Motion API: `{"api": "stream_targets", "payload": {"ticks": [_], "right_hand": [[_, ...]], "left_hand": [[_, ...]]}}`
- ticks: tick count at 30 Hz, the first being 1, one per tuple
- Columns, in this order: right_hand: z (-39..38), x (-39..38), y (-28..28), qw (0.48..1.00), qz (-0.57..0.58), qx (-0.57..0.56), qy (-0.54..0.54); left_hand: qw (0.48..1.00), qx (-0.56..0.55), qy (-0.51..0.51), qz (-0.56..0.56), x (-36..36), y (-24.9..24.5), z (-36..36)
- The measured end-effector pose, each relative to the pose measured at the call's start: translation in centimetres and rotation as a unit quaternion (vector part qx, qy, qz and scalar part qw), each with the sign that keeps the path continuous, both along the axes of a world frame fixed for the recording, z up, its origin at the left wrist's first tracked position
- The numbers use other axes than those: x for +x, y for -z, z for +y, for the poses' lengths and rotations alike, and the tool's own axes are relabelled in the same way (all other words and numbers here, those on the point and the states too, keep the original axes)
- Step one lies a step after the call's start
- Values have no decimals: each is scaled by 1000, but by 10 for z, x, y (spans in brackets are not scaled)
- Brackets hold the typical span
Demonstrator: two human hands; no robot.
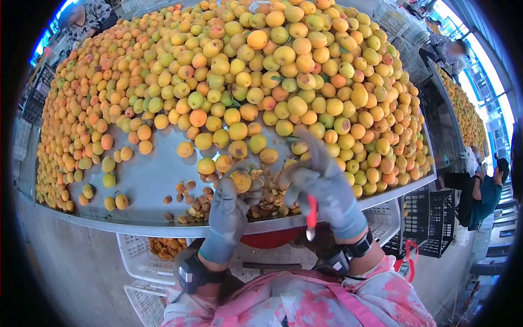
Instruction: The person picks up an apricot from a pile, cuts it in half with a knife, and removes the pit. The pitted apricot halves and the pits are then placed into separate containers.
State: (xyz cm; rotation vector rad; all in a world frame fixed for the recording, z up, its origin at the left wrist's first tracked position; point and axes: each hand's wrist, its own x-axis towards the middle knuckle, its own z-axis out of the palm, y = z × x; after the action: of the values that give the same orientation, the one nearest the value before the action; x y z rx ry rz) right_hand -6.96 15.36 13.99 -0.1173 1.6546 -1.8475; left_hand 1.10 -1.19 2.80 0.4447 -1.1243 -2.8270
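My left hand [226, 210], in a grey glove, is closed around a yellow-orange apricot [240, 181] at the near edge of the metal table. To its right, my gloved right hand [325, 191] is partly blurred by motion. Held in it is a small tool with a red handle [311, 210] and a short metal end pointing down toward me. Beneath and between the hands lies a heap of brown apricot pits [267, 200] with bits of flesh. Just beyond them, a large pile of whole apricots [245, 82] covers most of the table.
The metal tabletop [147, 174] has a raised front rim. Below it stand a white crate [136, 256] holding orange fruit halves, a red container [272, 238] and black crates [430, 220]. A person in a dark green shirt [487, 193] is at the right; others are farther back.
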Motion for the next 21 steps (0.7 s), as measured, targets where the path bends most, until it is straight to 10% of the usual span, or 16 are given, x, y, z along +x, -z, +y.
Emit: {"api": "stream_targets", "payload": {"ticks": [7, 11, 12, 19, 21], "right_hand": [[-16, -11, 35, 972, 217, 4, 91], [-21, 4, 38, 989, 127, 44, 55], [-21, 2, 66, 948, 303, 76, 64], [-18, 11, 59, 985, 167, 31, 35], [-20, 12, 43, 962, 216, -7, 166]], "left_hand": [[997, 66, 39, 25, 1, 0, -2], [997, 67, 25, 3, 0, 4, -3], [997, 74, 24, 2, -1, 6, -4], [994, 109, 4, -2, -2, 1, -5], [993, 113, 2, -15, -2, 1, -5]]}}
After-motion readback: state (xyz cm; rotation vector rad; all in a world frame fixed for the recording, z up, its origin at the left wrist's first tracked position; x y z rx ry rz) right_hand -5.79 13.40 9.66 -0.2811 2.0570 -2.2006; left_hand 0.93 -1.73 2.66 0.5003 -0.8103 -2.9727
